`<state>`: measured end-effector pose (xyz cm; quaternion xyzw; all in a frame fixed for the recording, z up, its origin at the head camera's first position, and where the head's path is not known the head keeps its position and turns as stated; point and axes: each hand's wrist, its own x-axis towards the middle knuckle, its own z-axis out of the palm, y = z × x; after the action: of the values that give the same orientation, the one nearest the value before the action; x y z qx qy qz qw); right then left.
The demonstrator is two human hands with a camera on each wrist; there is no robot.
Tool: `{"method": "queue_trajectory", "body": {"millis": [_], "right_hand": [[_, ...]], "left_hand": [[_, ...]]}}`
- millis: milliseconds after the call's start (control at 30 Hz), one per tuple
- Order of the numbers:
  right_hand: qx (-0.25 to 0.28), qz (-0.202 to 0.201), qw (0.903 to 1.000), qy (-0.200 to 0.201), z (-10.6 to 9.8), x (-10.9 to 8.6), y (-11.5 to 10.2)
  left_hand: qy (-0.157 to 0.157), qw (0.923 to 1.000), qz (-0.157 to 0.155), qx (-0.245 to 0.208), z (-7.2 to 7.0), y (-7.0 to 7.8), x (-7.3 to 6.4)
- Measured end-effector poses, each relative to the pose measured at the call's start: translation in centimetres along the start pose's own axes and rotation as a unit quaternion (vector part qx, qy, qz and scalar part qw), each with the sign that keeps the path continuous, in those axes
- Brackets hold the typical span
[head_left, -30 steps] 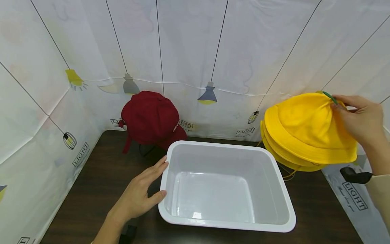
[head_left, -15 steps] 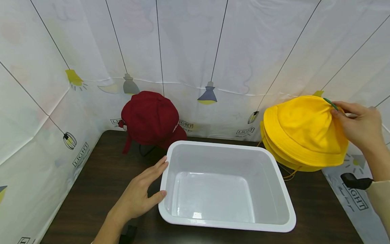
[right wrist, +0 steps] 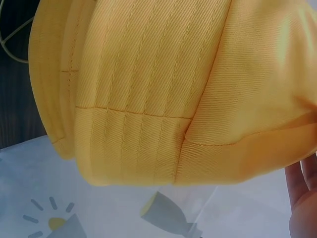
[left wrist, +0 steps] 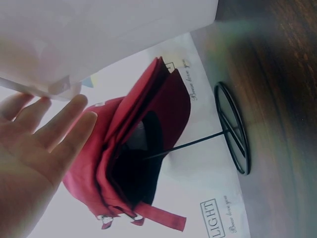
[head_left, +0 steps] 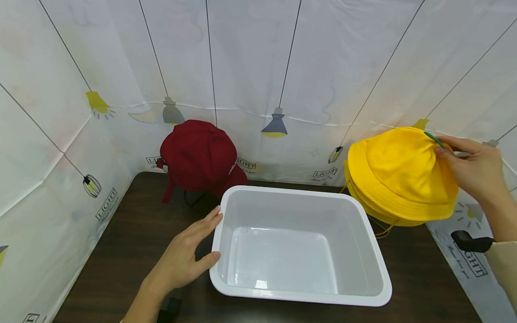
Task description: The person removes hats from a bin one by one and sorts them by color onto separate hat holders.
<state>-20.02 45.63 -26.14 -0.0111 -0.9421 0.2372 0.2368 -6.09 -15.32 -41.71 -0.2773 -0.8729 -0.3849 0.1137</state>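
Note:
My right hand pinches the crown of the upper yellow bucket hat, close to its green leaf-like tab. Beneath it sits another yellow hat, whose brim shows under the upper one. My left hand touches the left rim of a white plastic basin with fingers extended. In the left wrist view the fingertips reach the underside of that rim. The basin holds nothing.
Behind the left hand, red caps sit stacked on a black wire stand on the dark wooden table. A cord hangs below the yellow hats. White lamp-printed cloth borders the table at the back and sides.
The right hand has come slightly left and down with the upper yellow hat, which now sits lower over the one beneath. The left hand and basin have stayed put.

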Motion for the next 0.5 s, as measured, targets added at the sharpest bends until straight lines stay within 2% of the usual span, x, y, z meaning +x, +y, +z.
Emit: {"method": "queue_trajectory", "body": {"millis": [200,333,500], "right_hand": [[0.007,-0.016,0.9998,0.005,-0.2,-0.7,-0.1],[-0.008,-0.032,0.9994,0.010,-0.5,-1.4,-0.6],[-0.024,-0.024,0.9994,0.010,-1.1,-2.6,-1.4]], "left_hand": [[-0.002,1.0000,-0.001,0.005,-0.4,0.0,-0.2],[-0.005,0.9999,0.002,0.014,-0.9,0.0,-0.2],[-0.004,0.9999,0.008,0.010,-1.5,-0.1,0.0]]}}
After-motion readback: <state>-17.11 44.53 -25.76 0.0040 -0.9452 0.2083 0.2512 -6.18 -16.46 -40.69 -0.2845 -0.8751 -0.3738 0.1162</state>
